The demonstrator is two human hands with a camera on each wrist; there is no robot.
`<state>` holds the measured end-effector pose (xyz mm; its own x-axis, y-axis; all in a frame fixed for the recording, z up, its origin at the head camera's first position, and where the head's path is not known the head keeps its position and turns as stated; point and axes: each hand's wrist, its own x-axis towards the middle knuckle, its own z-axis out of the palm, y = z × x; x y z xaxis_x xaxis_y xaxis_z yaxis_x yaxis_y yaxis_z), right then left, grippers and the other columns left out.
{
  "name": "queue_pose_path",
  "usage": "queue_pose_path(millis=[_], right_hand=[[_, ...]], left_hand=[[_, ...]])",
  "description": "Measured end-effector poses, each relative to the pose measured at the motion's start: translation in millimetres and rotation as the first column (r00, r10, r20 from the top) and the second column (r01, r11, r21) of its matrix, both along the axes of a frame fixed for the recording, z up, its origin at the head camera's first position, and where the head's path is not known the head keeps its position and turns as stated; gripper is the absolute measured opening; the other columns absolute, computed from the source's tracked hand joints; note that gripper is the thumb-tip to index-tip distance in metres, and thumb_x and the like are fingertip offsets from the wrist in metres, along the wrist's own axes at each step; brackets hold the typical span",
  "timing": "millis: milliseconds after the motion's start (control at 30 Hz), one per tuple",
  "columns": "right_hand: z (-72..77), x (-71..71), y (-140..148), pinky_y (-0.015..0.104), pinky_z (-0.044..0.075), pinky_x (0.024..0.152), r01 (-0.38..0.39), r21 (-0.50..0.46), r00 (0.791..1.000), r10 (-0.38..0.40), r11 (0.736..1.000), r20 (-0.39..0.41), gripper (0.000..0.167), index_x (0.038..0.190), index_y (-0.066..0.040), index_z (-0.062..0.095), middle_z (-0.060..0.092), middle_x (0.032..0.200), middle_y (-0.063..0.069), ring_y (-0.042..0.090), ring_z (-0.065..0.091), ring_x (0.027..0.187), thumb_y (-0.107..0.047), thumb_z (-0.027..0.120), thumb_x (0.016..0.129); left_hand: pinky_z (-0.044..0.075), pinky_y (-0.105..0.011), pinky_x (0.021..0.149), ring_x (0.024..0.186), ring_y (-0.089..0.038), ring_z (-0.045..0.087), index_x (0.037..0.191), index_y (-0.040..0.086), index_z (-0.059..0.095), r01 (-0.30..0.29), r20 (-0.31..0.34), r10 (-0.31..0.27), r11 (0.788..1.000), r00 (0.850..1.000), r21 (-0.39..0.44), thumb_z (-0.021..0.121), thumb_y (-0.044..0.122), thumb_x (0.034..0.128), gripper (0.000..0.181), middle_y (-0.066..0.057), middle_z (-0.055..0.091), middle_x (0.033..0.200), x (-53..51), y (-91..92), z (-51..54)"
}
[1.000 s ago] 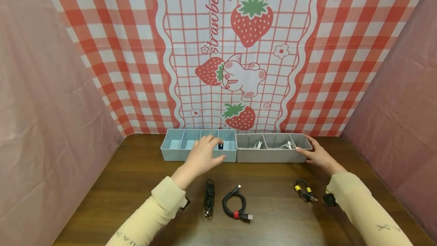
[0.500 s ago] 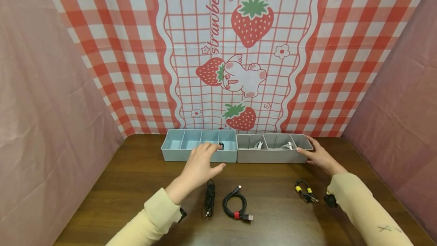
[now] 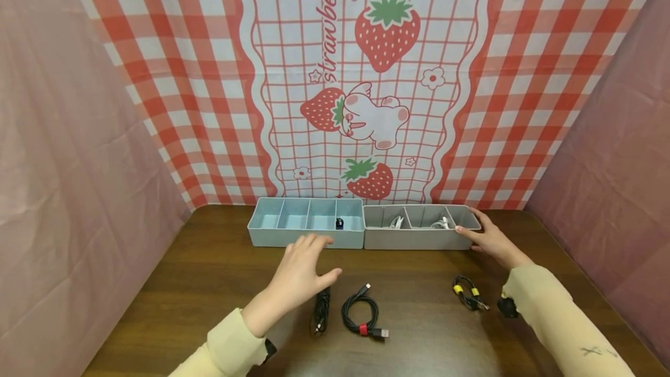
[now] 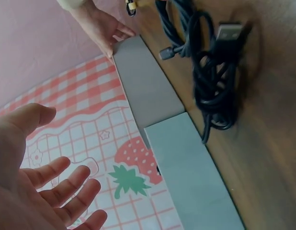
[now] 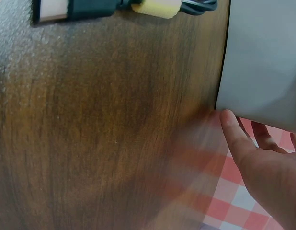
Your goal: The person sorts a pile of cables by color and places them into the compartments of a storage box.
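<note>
My left hand (image 3: 295, 272) hovers over the table with fingers spread and nothing in them, in front of the light blue divided box (image 3: 277, 238). A small dark cable (image 3: 339, 224) lies in that box's rightmost compartment. My right hand (image 3: 492, 242) grips the right end of the grey divided box (image 3: 413, 241), thumb at its front and fingers around the end. White cables (image 3: 396, 223) sit in two grey compartments. On the table lie a long bundled black cable (image 3: 321, 312), partly behind my left hand, a coiled black USB cable with a red tie (image 3: 363, 329), and a yellow-tied black cable (image 3: 475, 293).
Both boxes stand end to end at the back of the brown wooden table (image 3: 419, 284). Behind them hangs a red checked strawberry cloth (image 3: 387, 34). Pink cloth (image 3: 89, 162) closes off the left and right sides.
My left hand has drawn back from the blue box's right compartment, toward me and slightly left, leaving the small dark cable there in plain sight. The right hand stays on the grey box.
</note>
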<state>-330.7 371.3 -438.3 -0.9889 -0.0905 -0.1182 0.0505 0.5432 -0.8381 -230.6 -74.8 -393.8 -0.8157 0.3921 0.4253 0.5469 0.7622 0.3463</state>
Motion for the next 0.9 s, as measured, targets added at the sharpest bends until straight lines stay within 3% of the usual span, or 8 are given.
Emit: queue_pose_path(millis=[267,500,900], right_hand=[[-0.2,0.0,-0.9,0.058,0.040,0.095,0.001,0.002,1.000,-0.001,1.000,0.001,0.095,0.151,-0.011,-0.009,-0.003,0.150,0.035,0.054,0.025,0.130,-0.046,0.056,0.092],[1.6,-0.2,-1.6,0.058,0.040,0.095,0.008,0.005,1.000,-0.008,1.000,0.005,0.094,0.151,-0.011,-0.009,-0.002,0.150,0.035,0.054,0.026,0.130,-0.045,0.055,0.092],[-0.3,-0.2,-0.4,0.059,0.039,0.095,0.006,0.002,1.000,-0.006,1.000,0.006,0.096,0.151,-0.010,-0.010,-0.002,0.150,0.035,0.054,0.025,0.131,-0.047,0.055,0.092]], left_hand=[[0.040,-0.041,0.084,0.100,-0.018,0.054,0.120,0.015,0.058,0.012,0.003,-0.012,1.000,1.000,-0.010,0.074,0.041,0.0775,0.052,0.001,0.061,0.109,16.2,-6.9,-11.0],[0.040,-0.044,0.086,0.103,-0.018,0.053,0.120,0.016,0.057,0.019,0.050,-0.017,0.999,0.999,-0.042,0.073,0.044,0.0769,0.054,0.001,0.060,0.111,25.2,-13.7,-25.9],[0.040,-0.041,0.083,0.102,-0.019,0.053,0.120,0.013,0.056,0.033,0.113,-0.017,0.989,0.993,-0.145,0.076,0.050,0.0699,0.066,-0.001,0.060,0.111,32.1,-20.8,-45.8]])
